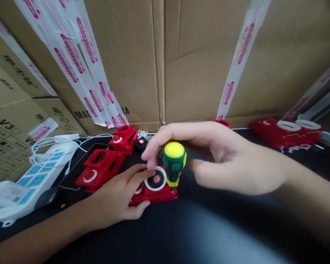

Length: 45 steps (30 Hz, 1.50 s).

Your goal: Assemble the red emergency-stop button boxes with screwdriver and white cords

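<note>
My left hand point(118, 201) clamps the part point(156, 192), a red piece with a white ring point(147, 182), flat on the near middle of the black table point(181, 231), thumb on top by the ring. The screwdriver point(173, 161) stands upright on the part's right end. My right hand point(231, 161) is half curled about its handle, fingers behind it and thumb apart on the right. I can't tell if the fingers touch it.

Just left, more red pieces point(101, 167) lie stacked. Beyond them are a power strip point(35, 179) and a white cable point(52, 145). Far right lie other red pieces point(283, 134) with white rings. Taped cardboard boxes point(132, 55) wall the far side, shut, so their contents are hidden.
</note>
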Each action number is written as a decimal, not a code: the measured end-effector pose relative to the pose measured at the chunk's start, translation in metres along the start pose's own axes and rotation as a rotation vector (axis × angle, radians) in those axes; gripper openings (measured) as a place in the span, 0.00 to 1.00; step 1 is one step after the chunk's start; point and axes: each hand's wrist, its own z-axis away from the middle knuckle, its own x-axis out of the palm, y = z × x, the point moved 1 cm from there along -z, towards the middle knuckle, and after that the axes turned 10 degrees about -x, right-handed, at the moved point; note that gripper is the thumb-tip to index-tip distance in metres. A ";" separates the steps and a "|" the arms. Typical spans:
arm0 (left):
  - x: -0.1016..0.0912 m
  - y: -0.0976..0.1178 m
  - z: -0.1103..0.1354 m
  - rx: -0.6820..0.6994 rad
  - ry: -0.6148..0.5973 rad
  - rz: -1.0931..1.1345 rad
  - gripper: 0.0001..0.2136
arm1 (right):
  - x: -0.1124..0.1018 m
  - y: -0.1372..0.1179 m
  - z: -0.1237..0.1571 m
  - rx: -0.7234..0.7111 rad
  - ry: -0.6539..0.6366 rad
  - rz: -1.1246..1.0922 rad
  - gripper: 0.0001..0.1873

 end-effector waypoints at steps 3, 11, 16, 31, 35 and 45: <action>0.002 -0.002 0.001 -0.020 -0.020 0.050 0.33 | 0.000 0.000 -0.001 -0.053 0.009 0.140 0.17; 0.004 -0.005 0.003 -0.041 -0.051 0.071 0.30 | 0.003 0.003 -0.002 -0.014 0.021 0.170 0.17; 0.003 -0.003 0.001 -0.041 -0.039 0.041 0.35 | 0.006 -0.005 0.003 -0.015 0.015 0.079 0.29; 0.003 -0.003 0.003 -0.010 -0.025 0.014 0.38 | 0.005 0.008 -0.004 -0.038 -0.055 0.297 0.08; 0.001 -0.002 0.002 -0.012 -0.047 0.045 0.36 | 0.007 0.008 -0.003 -0.127 -0.040 0.332 0.11; 0.003 -0.004 0.001 -0.034 -0.062 0.062 0.38 | 0.004 0.002 -0.004 -0.124 0.090 0.323 0.14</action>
